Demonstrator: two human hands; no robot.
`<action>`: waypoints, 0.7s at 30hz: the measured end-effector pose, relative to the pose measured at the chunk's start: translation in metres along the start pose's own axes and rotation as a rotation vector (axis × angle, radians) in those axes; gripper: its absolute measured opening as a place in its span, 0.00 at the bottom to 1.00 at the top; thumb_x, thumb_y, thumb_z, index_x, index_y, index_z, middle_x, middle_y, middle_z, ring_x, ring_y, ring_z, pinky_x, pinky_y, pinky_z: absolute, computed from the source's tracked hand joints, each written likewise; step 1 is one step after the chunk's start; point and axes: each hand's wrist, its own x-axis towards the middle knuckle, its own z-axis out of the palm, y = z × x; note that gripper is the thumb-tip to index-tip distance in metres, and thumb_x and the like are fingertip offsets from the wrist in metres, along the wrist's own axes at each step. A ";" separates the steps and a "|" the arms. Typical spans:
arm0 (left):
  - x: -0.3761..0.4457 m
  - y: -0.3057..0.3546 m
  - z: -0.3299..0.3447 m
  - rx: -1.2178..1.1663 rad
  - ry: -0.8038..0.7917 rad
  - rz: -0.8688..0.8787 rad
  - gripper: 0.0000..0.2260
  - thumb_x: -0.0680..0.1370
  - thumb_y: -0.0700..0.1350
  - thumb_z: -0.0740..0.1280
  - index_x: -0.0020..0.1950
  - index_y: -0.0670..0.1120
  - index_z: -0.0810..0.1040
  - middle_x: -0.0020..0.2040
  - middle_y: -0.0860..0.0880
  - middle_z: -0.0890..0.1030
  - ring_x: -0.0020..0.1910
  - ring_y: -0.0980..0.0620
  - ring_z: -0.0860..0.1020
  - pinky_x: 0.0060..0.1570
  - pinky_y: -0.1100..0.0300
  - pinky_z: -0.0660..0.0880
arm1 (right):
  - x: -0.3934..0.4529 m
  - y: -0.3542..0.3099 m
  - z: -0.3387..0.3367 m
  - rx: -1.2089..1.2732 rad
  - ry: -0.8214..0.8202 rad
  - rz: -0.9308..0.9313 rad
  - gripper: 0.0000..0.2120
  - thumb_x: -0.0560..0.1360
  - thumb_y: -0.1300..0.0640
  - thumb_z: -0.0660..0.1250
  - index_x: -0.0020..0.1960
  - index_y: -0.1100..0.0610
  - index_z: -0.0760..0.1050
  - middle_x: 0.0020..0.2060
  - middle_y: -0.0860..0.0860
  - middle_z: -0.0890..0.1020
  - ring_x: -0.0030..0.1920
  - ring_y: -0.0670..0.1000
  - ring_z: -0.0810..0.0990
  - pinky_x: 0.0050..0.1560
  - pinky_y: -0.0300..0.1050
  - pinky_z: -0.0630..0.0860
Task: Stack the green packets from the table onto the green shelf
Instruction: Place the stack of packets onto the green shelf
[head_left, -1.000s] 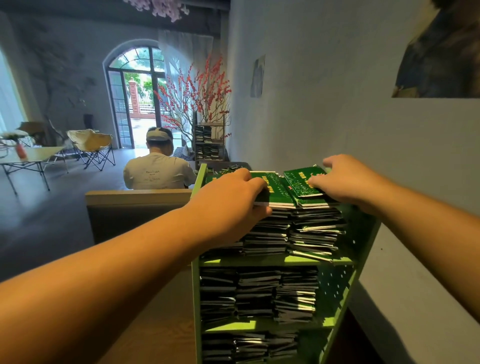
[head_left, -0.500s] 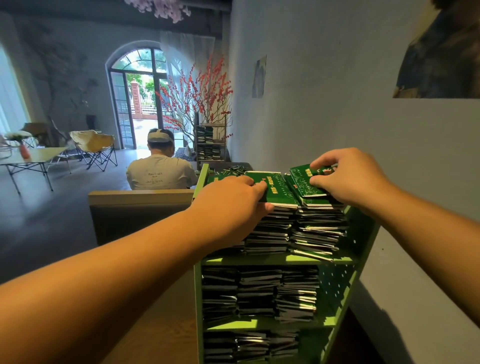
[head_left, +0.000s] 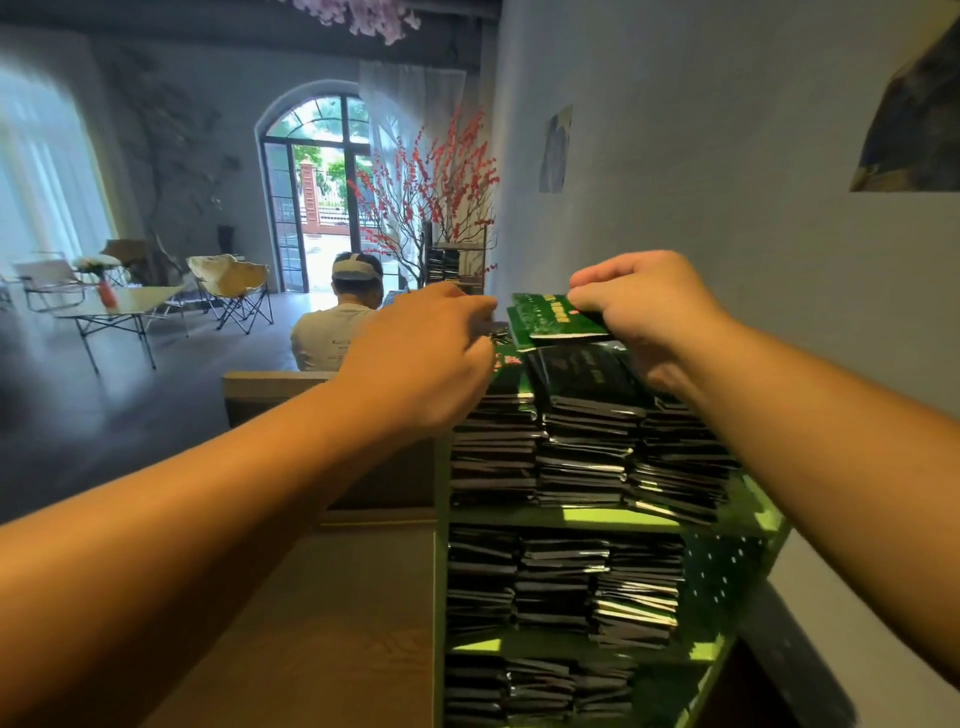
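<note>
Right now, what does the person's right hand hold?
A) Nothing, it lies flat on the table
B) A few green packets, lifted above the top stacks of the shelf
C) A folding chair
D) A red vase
B: the right hand pinches a few green packets by their edge, raised above the stacks on the top level of the green shelf.

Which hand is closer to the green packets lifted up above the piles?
Right. The right hand is pinching the lifted green packets by their right edge. The left hand sits just to their left, not clearly touching them.
</note>
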 end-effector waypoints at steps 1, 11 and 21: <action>-0.001 -0.005 0.000 -0.019 0.001 -0.013 0.27 0.76 0.55 0.51 0.73 0.53 0.74 0.68 0.47 0.77 0.64 0.45 0.75 0.60 0.50 0.73 | -0.001 -0.001 0.011 -0.018 -0.016 -0.013 0.09 0.69 0.67 0.75 0.36 0.54 0.83 0.40 0.54 0.86 0.47 0.56 0.85 0.53 0.57 0.84; -0.013 -0.016 0.006 -0.040 -0.087 -0.021 0.28 0.73 0.56 0.54 0.72 0.54 0.74 0.67 0.49 0.77 0.64 0.47 0.75 0.62 0.47 0.75 | -0.009 0.002 0.057 -0.603 -0.081 -0.261 0.12 0.72 0.60 0.77 0.40 0.47 0.77 0.48 0.49 0.84 0.51 0.53 0.82 0.55 0.51 0.82; -0.014 -0.025 0.022 0.038 -0.091 0.065 0.19 0.81 0.62 0.60 0.65 0.54 0.78 0.58 0.53 0.80 0.53 0.53 0.77 0.50 0.54 0.77 | -0.019 0.006 0.050 -0.769 -0.155 -0.312 0.08 0.79 0.48 0.67 0.50 0.48 0.84 0.48 0.48 0.85 0.49 0.53 0.81 0.53 0.54 0.82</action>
